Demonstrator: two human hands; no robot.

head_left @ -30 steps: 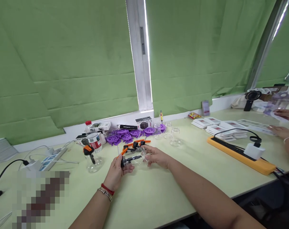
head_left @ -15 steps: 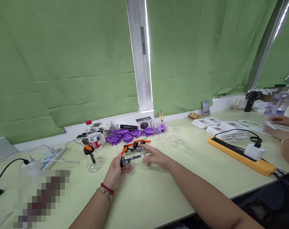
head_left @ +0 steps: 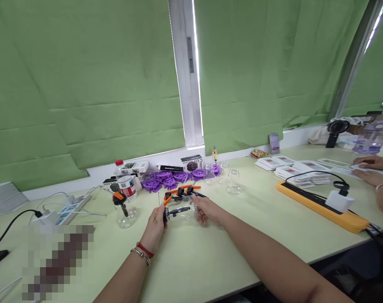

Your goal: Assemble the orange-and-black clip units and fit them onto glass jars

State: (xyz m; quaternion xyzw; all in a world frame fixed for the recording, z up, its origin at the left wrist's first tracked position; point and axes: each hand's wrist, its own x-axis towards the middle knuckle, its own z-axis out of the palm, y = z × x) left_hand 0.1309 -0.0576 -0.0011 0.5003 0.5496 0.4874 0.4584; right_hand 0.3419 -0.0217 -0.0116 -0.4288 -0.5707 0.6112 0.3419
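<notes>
A clear glass bottle (head_left: 182, 213) lies sideways in the air between my hands, with a dark tube inside it. My left hand (head_left: 154, 229) is closed around its black-and-orange lid end. At the other end, my right hand (head_left: 208, 210) grips the wider base. Just behind are several loose black-and-orange lids (head_left: 180, 192) with dark tubes. A similar bottle (head_left: 127, 218) stands to the left, wearing an orange-and-black lid (head_left: 118, 198). Several lidless glass bottles (head_left: 233, 184) stand farther back on the right.
Purple plastic wheel-shaped parts (head_left: 169, 182) are piled by the wall, near a red-capped water bottle (head_left: 126, 185) and small boxes (head_left: 192, 163). A yellow power strip (head_left: 320, 209) and white card stacks (head_left: 294, 174) occupy the right. Another person's hands (head_left: 373, 168) are at far right.
My right hand has shifted slightly right and its fingers now wrap the bottle's base more closely. The left fingers have drawn in around the lid end. The bottle stays sideways.
</notes>
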